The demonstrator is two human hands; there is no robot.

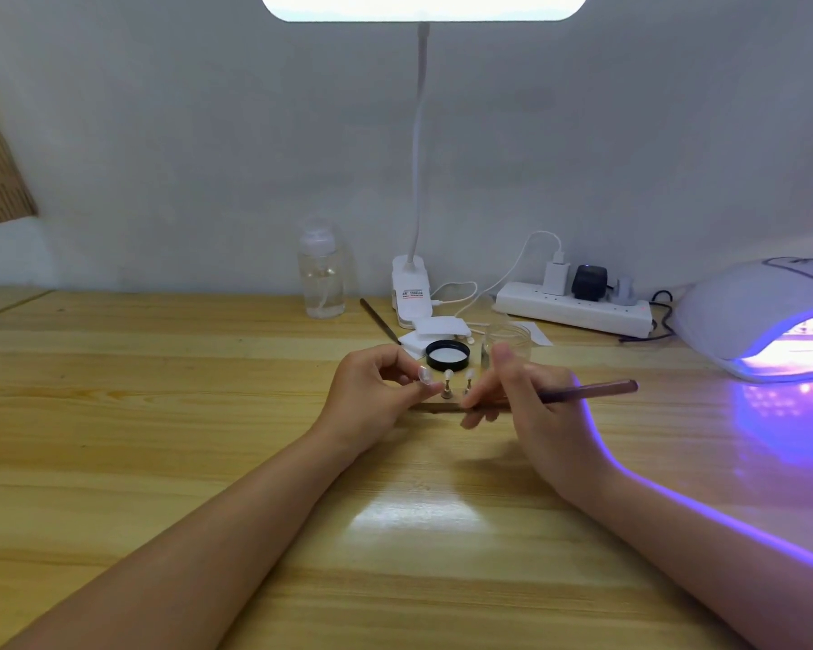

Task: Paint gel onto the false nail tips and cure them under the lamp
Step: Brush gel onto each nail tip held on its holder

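My left hand (pixel 376 391) pinches a clear false nail tip (pixel 424 375) between thumb and fingers at the table's middle. Just to its right, two more nail tips on small stands (pixel 448 383) (pixel 469 380) rise from a thin holder bar (pixel 435 407) lying on the table. My right hand (pixel 517 396) grips a brown brush handle (pixel 587 389) that points to the right; the brush end is hidden behind my fingers. At the right edge a white curing lamp (pixel 742 312) glows purple inside its opening.
Behind my hands lie a black jar lid (pixel 448 355), a clear glass jar (pixel 508 342), white pads (pixel 437 331) and a second brush (pixel 380 320). Further back stand a clear pump bottle (pixel 321 274), a desk lamp base (pixel 410 293) and a power strip (pixel 573 312).
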